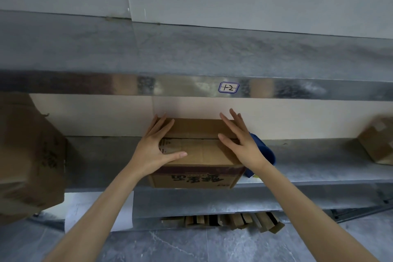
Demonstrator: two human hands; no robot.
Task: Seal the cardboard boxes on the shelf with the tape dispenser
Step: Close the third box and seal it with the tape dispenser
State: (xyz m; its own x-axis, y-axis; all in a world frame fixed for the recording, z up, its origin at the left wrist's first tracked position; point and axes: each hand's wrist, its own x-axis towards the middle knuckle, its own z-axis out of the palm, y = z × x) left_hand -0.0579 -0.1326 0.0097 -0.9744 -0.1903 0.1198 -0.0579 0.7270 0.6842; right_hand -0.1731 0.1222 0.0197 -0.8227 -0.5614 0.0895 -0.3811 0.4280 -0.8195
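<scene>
Grey metal shelf (319, 168) is running wide under both hands, with its upper beam passing above the fingertips.

Large brown cardboard box (27, 155) is sitting well off to the outer side of the left hand, blurred, print unreadable. A smaller brown box (378, 142) is lying well out past the right hand.

The task's thing, a brown cardboard box with closed top flaps (200, 153), is sitting on the shelf directly under the palms. No tape on the seam that I can make out.

Left hand (153, 144) is lying flat, fingers straight and spread, pressing the left end of the top, gripping nothing. Right hand (240, 140) is doing the same on the right end, fingers straight, gripping nothing.

Key relation: the flap seam is running hand to hand, long axis left-right, so tape would likely be travelling along that line.

A dark blue rounded object (265, 153) is sitting just beyond the right wrist, touching or just beside the box, half hidden. Cannot tell whether it is the tape dispenser. The right hand is nearer to it.

Folded cardboard pieces (229, 220) are lying low, under the shelf, below the forearms.

Writing: red printed characters (197, 178) on the box's front face are appearing upside down, not readable. A white blue-edged sticker (228, 87) on the beam, above the right fingertips, is reading "1-2".
</scene>
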